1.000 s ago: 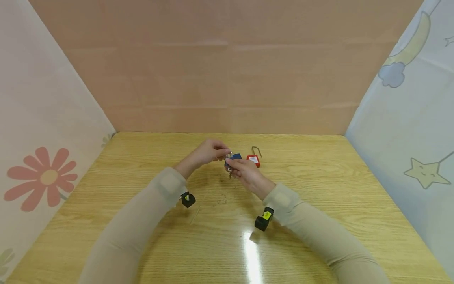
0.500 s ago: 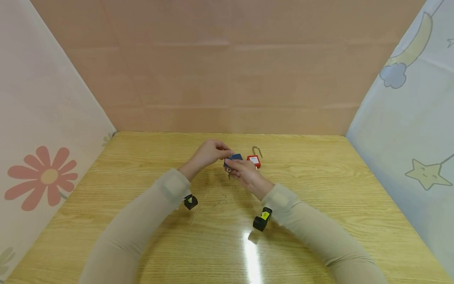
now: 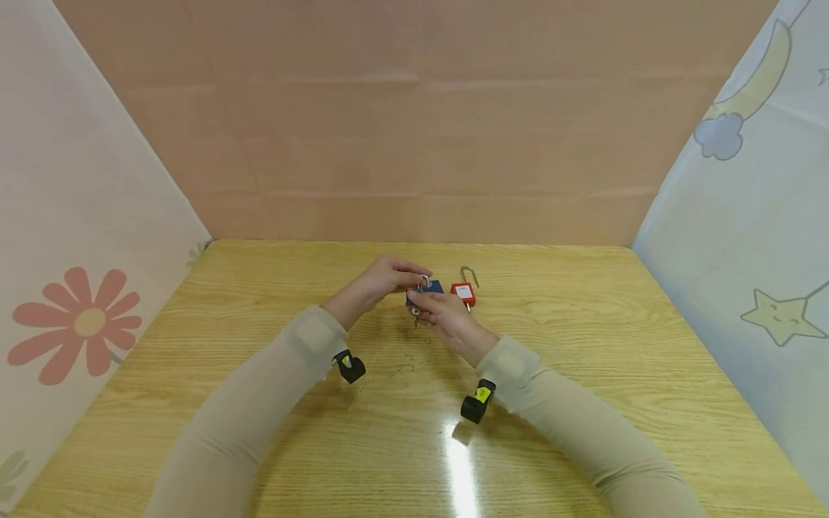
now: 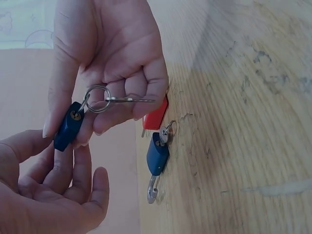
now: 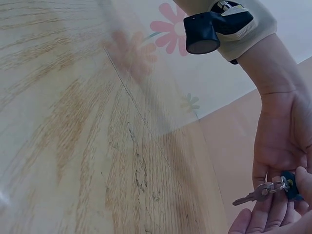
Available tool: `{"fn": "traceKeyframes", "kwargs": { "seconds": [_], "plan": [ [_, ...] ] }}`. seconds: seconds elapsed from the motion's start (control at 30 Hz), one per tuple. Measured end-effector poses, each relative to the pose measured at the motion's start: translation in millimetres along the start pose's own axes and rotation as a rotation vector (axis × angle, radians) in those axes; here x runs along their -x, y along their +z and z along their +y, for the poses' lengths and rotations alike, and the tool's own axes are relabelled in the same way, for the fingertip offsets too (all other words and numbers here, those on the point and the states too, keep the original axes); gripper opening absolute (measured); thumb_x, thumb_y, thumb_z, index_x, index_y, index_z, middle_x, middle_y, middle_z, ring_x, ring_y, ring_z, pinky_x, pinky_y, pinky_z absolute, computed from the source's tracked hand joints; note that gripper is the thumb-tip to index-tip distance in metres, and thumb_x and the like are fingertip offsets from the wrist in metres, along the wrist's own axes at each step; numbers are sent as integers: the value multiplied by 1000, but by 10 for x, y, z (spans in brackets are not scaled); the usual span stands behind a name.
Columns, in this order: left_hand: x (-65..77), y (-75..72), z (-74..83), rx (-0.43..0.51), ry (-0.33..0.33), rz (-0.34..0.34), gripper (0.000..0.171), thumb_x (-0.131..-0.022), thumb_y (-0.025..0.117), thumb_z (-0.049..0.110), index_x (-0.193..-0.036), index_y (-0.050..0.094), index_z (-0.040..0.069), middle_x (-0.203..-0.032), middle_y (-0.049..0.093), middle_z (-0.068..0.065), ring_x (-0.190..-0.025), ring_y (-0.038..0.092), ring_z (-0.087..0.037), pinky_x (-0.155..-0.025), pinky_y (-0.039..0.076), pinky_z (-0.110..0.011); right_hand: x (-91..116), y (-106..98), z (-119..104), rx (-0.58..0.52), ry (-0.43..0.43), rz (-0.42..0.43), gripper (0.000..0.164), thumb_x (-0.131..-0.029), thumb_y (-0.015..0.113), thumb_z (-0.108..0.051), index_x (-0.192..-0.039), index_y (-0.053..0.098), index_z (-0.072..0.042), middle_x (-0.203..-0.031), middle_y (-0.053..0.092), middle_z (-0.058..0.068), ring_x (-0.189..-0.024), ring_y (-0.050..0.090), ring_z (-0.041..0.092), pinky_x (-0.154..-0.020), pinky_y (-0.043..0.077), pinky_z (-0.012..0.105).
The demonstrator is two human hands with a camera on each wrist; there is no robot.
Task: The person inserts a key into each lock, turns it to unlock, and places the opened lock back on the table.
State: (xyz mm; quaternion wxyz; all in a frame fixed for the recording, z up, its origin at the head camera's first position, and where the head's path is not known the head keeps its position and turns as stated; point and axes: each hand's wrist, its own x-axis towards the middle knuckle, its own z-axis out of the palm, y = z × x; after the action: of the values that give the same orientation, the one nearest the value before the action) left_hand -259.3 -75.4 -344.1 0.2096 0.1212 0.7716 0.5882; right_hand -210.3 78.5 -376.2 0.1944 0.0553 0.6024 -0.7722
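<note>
A blue padlock [image 4: 69, 127] is pinched by my right hand [image 3: 448, 316], thumb on one side and fingers on the other. Its keyhole end faces the left wrist camera, and a metal ring [image 4: 98, 99] with a key [image 5: 258, 194] hangs from that end. My left hand [image 3: 390, 276] has its fingers curled at the opposite, shackle end and grips the lock there; those fingers hide most of the shackle. Just behind, a second blue padlock [image 4: 157, 158] lies on the table with its own keys [image 4: 165, 131].
To the right of both hands, a red padlock [image 3: 463, 292] lies on the wooden table [image 3: 557, 316], its long shackle [image 3: 469, 274] pointing to the back. Black wrist cameras [image 3: 476, 406] hang under both forearms. An orange-brown backdrop [image 3: 414, 129] rises behind the table.
My left hand has shifted slightly right, its fingers coming over the shackle of the held padlock. The held padlock has moved slightly left. The red padlock stays in place.
</note>
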Motion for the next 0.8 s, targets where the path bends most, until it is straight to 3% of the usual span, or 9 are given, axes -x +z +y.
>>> {"fn": "traceKeyframes", "kwargs": {
  "seconds": [0.23,0.37,0.43,0.5,0.6,0.67,0.73,0.8],
  "plan": [
    [-1,5,-8,76,-14,-7,29,-97,57,10,-124,64,1,-107,71,-11,-106,64,-23,-104,44,-42,0,-2,0,11,0,11,16,-97,60,-20,-94,66,-6,-82,69,-4,-77,63,8,-78,50,25],
    [0,-40,-5,-1,-17,0,32,-99,54,16,-127,62,2,-114,68,-14,-111,63,-27,-106,41,-45,-1,0,-10,18,-2,15,18,-97,60,-21,-99,65,-4,-83,68,-4,-77,62,8,-78,49,25],
    [-2,-93,-9,-128,-12,26,33,-101,51,20,-128,60,3,-117,67,-16,-111,63,-29,-105,43,-45,-5,-2,-12,25,-7,12,20,-98,60,-21,-103,63,-3,-83,67,-4,-76,62,8,-77,49,25],
    [10,-167,-8,-334,-8,67,34,-102,48,23,-128,60,5,-118,66,-16,-105,64,-28,-98,48,-44,-11,-10,-9,31,-15,7,21,-98,59,-21,-105,61,-2,-83,67,-4,-75,62,8,-76,48,24],
    [36,-306,-5,-711,-12,142,33,-102,46,25,-122,63,6,-109,68,-11,-85,64,-22,-75,52,-36,-18,-31,-2,41,-25,6,22,-98,58,-20,-108,60,0,-83,66,-3,-74,61,7,-76,49,23],
    [63,-408,-5,-895,-35,176,29,-101,46,25,-111,66,6,-91,67,-7,-68,56,-17,-60,46,-31,-21,-48,3,47,-29,9,24,-99,57,-19,-111,59,1,-83,66,-3,-75,62,7,-80,49,25],
    [85,-515,-27,-1000,-63,184,27,-101,46,24,-91,65,6,-70,57,-1,-55,44,-13,-51,37,-27,-19,-65,5,46,-26,18,27,-99,57,-19,-115,58,2,-85,66,-3,-77,62,7,-87,48,30],
    [110,-614,-57,-1025,-99,173,31,-100,46,22,-74,56,9,-58,43,2,-50,33,-11,-48,30,-25,-12,-80,5,46,-23,26,30,-99,57,-19,-119,58,4,-87,66,-2,-79,63,8,-94,46,35]
  ]
}}
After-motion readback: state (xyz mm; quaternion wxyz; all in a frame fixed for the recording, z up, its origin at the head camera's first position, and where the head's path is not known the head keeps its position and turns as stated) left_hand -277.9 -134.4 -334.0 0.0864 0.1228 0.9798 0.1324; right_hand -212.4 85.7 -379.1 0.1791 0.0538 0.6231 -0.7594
